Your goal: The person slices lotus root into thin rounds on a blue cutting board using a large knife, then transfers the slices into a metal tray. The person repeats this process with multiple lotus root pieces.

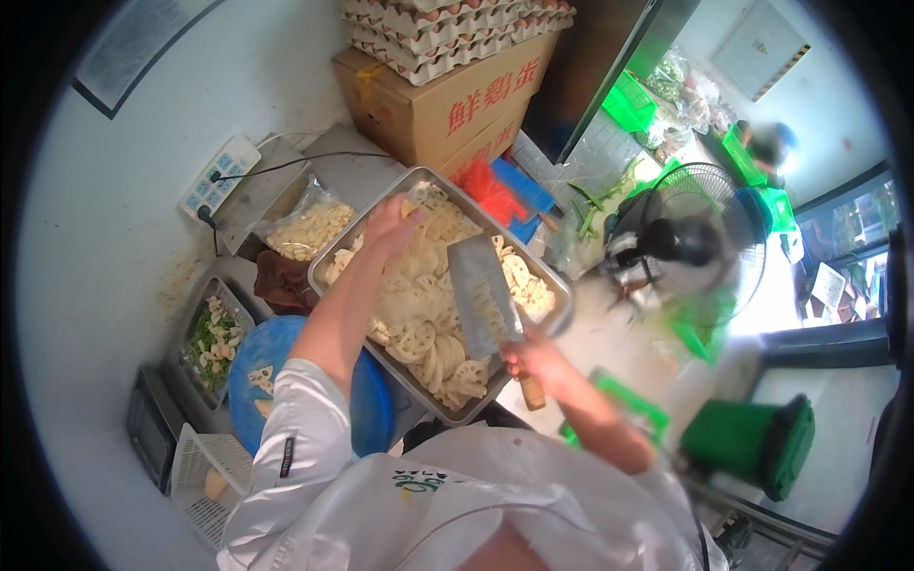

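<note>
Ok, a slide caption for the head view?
Right hand holds a cleaver over a tray of sliced lotus root.

Left arm extended forward and up, white sleeve pushed to the elbow, left hand reaching with fingers curled downward; right forearm bare, angled inward, right hand clenched in a full fist (grip tight, thumb side up).

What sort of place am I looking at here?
Probably a commercial kitchen's prep corner. A big steel tray holds sliced lotus root, the right hand grips a cleaver, and egg trays are stacked on cardboard boxes.
</note>
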Action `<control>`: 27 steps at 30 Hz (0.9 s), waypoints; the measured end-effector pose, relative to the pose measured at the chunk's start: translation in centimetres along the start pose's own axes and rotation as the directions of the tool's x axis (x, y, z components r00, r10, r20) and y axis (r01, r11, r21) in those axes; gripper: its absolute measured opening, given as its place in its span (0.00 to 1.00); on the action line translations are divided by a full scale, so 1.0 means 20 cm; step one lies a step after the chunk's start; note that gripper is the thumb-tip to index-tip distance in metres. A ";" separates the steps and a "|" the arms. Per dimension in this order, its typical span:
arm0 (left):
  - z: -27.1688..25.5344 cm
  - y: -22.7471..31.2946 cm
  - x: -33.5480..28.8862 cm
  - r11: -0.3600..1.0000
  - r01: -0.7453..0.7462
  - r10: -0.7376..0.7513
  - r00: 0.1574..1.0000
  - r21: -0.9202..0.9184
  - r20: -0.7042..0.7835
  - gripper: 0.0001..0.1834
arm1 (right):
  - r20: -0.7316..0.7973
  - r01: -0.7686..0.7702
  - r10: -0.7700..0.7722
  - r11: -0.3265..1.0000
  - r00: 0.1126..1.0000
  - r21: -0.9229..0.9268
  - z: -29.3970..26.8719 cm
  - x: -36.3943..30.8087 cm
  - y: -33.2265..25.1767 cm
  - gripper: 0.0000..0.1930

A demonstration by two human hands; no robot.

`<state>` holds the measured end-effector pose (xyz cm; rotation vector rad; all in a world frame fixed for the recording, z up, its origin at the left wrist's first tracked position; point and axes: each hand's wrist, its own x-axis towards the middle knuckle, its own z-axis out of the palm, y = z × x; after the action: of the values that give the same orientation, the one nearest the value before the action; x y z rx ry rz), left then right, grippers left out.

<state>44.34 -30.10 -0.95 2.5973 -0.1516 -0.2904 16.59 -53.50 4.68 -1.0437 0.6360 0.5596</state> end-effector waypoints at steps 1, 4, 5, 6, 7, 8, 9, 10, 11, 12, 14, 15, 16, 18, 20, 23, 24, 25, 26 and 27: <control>-0.03 -0.03 -0.03 0.999 -0.032 0.029 0.998 -0.042 -0.059 0.36 | -0.014 0.010 -0.010 1.000 1.000 0.021 0.01 -0.02 0.01 0.14; -0.08 -0.11 -0.05 0.987 -0.157 0.156 0.987 -0.023 -0.032 0.33 | -0.054 0.131 -0.127 0.989 0.990 0.069 0.02 -0.06 0.06 0.08; -0.09 -0.12 -0.05 0.976 -0.216 0.216 0.976 -0.006 -0.013 0.32 | -0.096 0.132 -0.124 0.988 0.988 0.078 0.01 -0.07 0.08 0.09; -0.09 -0.09 -0.04 0.961 -0.278 0.278 0.961 0.014 0.009 0.31 | -0.113 0.128 -0.116 0.986 0.987 0.107 0.00 -0.07 0.09 0.09; -0.08 -0.07 -0.06 0.943 -0.332 0.331 0.943 0.030 0.036 0.31 | -0.128 0.116 -0.099 0.984 0.987 0.135 0.00 -0.08 0.10 0.08; -0.07 -0.03 -0.04 0.926 -0.367 0.362 0.929 0.083 0.071 0.31 | -0.146 0.106 -0.082 0.981 0.986 0.165 -0.01 -0.08 0.12 0.08; -0.06 0.04 -0.01 0.904 -0.405 0.392 0.913 0.134 0.114 0.31 | -0.131 0.117 -0.094 0.978 0.987 0.175 -0.04 -0.07 0.14 0.08; -0.03 0.10 0.02 0.877 -0.444 0.418 0.894 0.185 0.161 0.31 | -0.113 0.140 -0.120 0.972 0.986 0.189 -0.05 -0.07 0.17 0.07; 0.01 0.13 0.06 0.858 -0.471 0.431 0.877 0.204 0.210 0.32 | -0.098 0.164 -0.146 0.965 0.984 0.205 -0.06 -0.08 0.19 0.07; 0.07 0.17 0.10 0.837 -0.503 0.448 0.856 0.215 0.259 0.33 | -0.092 0.193 -0.177 0.957 0.980 0.219 -0.07 -0.09 0.19 0.07; 0.14 0.26 0.21 0.776 -0.551 0.432 0.819 0.308 0.376 0.36 | -0.116 0.242 -0.215 0.908 0.970 0.342 -0.04 -0.17 0.16 0.08; 0.17 0.30 0.26 0.731 -0.568 0.394 0.804 0.378 0.445 0.38 | -0.159 0.246 -0.202 0.909 0.966 0.337 -0.04 -0.19 0.14 0.08; 0.19 0.33 0.28 0.676 -0.588 0.347 0.786 0.444 0.512 0.40 | -0.179 0.237 -0.187 0.914 0.966 0.328 -0.04 -0.21 0.14 0.08; 0.19 0.34 0.33 0.628 -0.628 0.333 0.751 0.460 0.570 0.42 | -0.209 0.218 -0.159 0.928 0.965 0.303 -0.05 -0.24 0.14 0.09; 0.19 0.32 0.41 0.628 -0.640 0.314 0.729 0.443 0.608 0.42 | -0.191 0.125 -0.084 0.968 0.978 0.216 -0.13 -0.17 0.20 0.09; 0.25 0.14 0.51 0.644 -0.663 0.342 0.696 0.382 0.631 0.39 | -0.204 0.119 -0.067 0.958 0.977 0.259 -0.17 -0.14 0.27 0.10; 0.25 0.09 0.53 0.658 -0.658 0.341 0.694 0.366 0.635 0.38 | -0.204 0.130 -0.071 0.947 0.976 0.293 -0.18 -0.13 0.29 0.10; 0.22 0.15 0.51 0.673 -0.637 0.303 0.700 0.375 0.646 0.37 | -0.173 0.109 -0.055 0.942 0.983 0.318 -0.19 -0.12 0.28 0.10; 0.18 0.21 0.48 0.689 -0.614 0.264 0.707 0.385 0.656 0.36 | -0.160 0.090 -0.037 0.938 0.986 0.336 -0.21 -0.10 0.28 0.10; 0.16 0.25 0.45 0.706 -0.588 0.228 0.716 0.394 0.660 0.35 | -0.148 0.074 -0.023 0.936 0.989 0.345 -0.22 -0.09 0.30 0.09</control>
<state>52.07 -37.39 -2.68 2.8434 -1.2443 -0.9785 10.36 -55.43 0.72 -0.7631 0.8007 0.3136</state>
